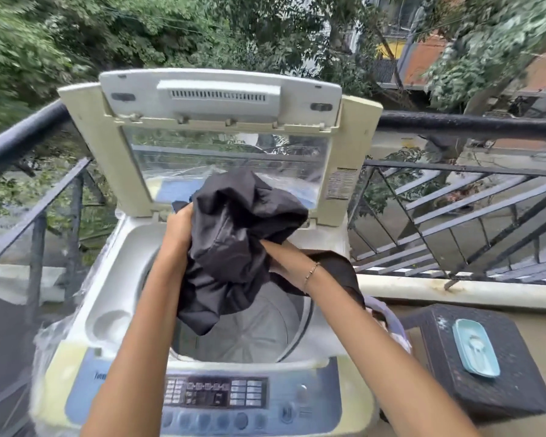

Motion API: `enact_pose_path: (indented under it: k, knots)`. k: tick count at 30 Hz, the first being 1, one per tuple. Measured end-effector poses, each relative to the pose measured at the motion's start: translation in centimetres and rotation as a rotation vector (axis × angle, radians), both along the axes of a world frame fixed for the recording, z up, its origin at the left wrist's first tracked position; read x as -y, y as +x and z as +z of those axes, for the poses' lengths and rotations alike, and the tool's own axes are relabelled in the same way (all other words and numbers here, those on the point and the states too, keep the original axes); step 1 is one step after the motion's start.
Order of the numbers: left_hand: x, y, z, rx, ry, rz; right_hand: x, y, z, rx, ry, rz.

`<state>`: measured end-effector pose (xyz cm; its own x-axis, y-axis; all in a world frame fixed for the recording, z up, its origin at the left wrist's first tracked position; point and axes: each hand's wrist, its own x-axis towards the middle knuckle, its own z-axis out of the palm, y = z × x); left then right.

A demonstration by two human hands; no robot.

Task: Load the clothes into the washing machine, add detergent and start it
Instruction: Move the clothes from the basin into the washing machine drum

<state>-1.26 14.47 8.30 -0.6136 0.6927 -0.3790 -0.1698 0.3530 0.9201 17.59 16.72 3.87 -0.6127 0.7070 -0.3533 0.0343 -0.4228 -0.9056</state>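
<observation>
- Dark garment [240, 234]: a bunched, crumpled piece of cloth held above the open drum [252, 335] of the washing machine [114, 279]. Its lowest fold hangs down into the drum mouth, and the bulk is still above the rim.
- Left hand [178, 227]: fingers curled round a gathered edge at the upper left of the bundle, gripping it.
- Right hand [278, 255]: pushed into the folds on the right side, with a bracelet [311, 272] at the wrist. The fingers are covered by cloth, so whether they grip or only support it cannot be told.
- Handling, as judged: the fabric looks thin, limp and light, with a slight sheen that suggests it may slide in the grasp. It has no stiffness, so loose ends will trail and may catch on the rim. It is not fragile.
- Where to take hold, as judged: a bunched handful gives a surer hold than a single edge. Two holds well apart, as here, keep the mass together, and letting go directly over the drum should drop it cleanly.
- Lid [221, 99]: raised upright behind the bundle, clear of the opening.
- Control panel [215, 392]: at the near edge, untouched.
- Basket [388, 320]: just beside the machine on the right, partly hidden by the right forearm.
- No detergent container can be identified.
</observation>
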Motion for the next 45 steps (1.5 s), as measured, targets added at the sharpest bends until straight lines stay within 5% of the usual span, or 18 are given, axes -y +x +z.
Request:
enact_pose_path:
  k: [3,8,11,15,21,26,32,45]
  knots:
    - [0.3,-1.5,-2.6,-0.071,-0.076,-0.019,0.2,0.0,-1.2,0.265,0.205,-0.018]
    - [0.1,-5.3,-9.0,-0.171,-0.236,-0.086,-1.2,5.2,-4.0,1.281,0.844,0.300]
    - [0.6,-5.0,-8.8,-0.292,-0.393,-0.123,-1.5,7.2,-5.2,1.559,0.978,0.365]
    - [1.5,-4.3,-10.2,-0.328,-0.449,-0.131,-1.9,6.2,-5.6,1.541,1.135,0.361]
    - [2.2,-3.9,-12.6,-0.139,-0.458,-0.278,-0.9,1.4,-6.1,1.038,0.803,0.139]
    - [3.0,-3.8,-14.9,-0.195,-0.603,-0.409,0.1,-0.5,-8.6,1.006,0.635,0.343]
    - [3.6,-0.9,-14.5,-0.257,-0.387,-0.343,1.0,0.4,-8.7,0.950,0.654,0.324]
    - [1.0,19.5,-5.7,-0.332,0.115,-0.224,-2.1,13.7,-2.8,0.739,0.999,-0.324]
